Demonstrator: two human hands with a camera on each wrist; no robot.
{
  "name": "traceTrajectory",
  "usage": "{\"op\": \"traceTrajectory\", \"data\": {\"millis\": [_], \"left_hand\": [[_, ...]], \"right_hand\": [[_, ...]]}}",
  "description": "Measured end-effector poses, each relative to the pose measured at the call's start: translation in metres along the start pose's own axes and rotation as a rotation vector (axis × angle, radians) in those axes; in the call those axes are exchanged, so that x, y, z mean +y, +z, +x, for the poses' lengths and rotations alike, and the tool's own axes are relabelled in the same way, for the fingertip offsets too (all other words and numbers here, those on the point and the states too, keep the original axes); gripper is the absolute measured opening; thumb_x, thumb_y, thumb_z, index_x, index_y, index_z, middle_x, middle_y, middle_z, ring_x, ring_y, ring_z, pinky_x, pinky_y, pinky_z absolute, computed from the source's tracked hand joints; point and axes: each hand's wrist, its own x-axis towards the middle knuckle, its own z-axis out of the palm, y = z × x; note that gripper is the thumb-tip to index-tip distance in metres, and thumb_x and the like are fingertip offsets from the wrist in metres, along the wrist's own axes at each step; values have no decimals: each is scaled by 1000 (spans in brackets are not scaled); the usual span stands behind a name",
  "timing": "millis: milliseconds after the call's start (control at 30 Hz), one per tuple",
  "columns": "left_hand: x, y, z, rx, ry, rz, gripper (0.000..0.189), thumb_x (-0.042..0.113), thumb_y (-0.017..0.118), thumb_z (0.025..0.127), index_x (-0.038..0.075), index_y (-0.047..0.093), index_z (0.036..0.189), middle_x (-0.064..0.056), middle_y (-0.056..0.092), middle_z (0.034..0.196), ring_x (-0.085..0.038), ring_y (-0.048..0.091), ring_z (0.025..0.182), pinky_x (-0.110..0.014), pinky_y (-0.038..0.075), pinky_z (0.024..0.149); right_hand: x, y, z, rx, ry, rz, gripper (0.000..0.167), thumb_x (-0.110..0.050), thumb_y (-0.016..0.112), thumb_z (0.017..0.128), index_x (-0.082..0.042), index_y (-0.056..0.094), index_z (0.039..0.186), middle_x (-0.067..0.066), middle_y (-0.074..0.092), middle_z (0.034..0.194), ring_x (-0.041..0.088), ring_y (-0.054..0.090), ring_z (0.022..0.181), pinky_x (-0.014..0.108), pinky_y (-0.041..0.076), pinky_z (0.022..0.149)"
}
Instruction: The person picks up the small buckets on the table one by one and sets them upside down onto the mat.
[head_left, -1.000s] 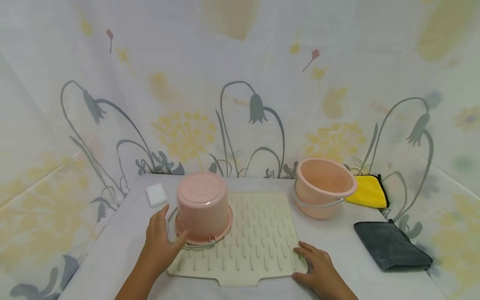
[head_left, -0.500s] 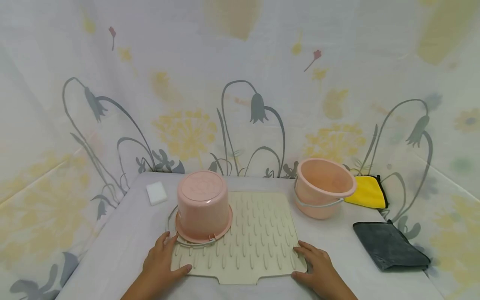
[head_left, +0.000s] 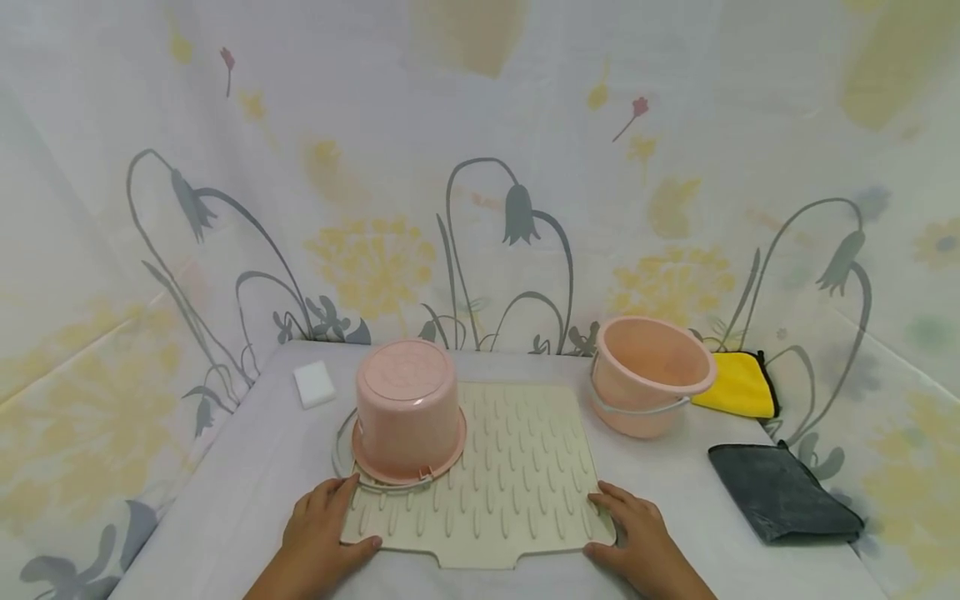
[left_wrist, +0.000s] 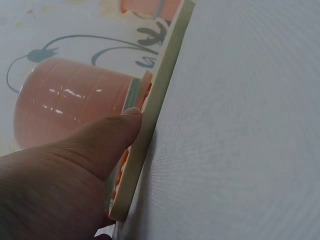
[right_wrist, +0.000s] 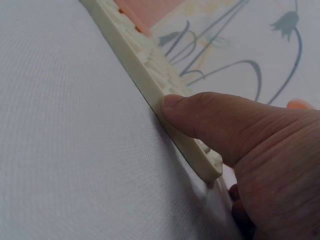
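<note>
A cream ridged draining board [head_left: 517, 467] lies flat on the white cloth, its tab toward me. My left hand [head_left: 318, 529] grips its near left corner, thumb at the front edge and fingers along the side. At the near right corner, my right hand [head_left: 637, 533] does the same; its thumb [right_wrist: 195, 112] presses the front edge in the right wrist view. Upside down on the board's left part stands a pink bucket [head_left: 408, 408]. The bucket's grey handle [head_left: 397, 488] lies round its rim, close to my left fingertips.
Right of the board, a second pink bucket [head_left: 648, 375] stands upright. Beyond it lie a yellow cloth [head_left: 735, 383] and a dark grey cloth [head_left: 780, 492]. A white sponge-like block [head_left: 314, 384] lies at the back left. Flowered curtains [head_left: 480, 208] enclose the table.
My left hand has come down from beside the upturned bucket to the board's near left corner and taken hold there. The right hand has stayed at its corner.
</note>
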Motion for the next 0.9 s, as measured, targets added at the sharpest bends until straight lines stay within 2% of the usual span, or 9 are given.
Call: {"op": "traceTrajectory", "data": {"millis": [333,467,900], "left_hand": [[0,-2,0,-4,6,-11,103,59,85,79,4,44,156,-30,25,163,-60,39,135,-77,38,102],[0,-2,1,-6,11,-2,104,60,85,78,4,44,156,-29,24,165,-60,39,135,-77,38,102],[0,-1,1,-21,-10,0,104,61,85,77,6,45,156,-28,26,166,-60,40,134,-79,38,99]], "right_hand": [[-3,-2,-1,-10,-1,-4,76,-49,88,80,-17,62,144,14,45,162,49,38,142,71,38,108],[-3,-2,-1,-2,11,3,76,-50,88,79,-17,63,143,13,45,162,48,38,142,70,37,109],[-2,-1,-2,2,-40,-9,74,-47,88,81,-14,62,143,15,45,161,51,38,141,72,38,107]]}}
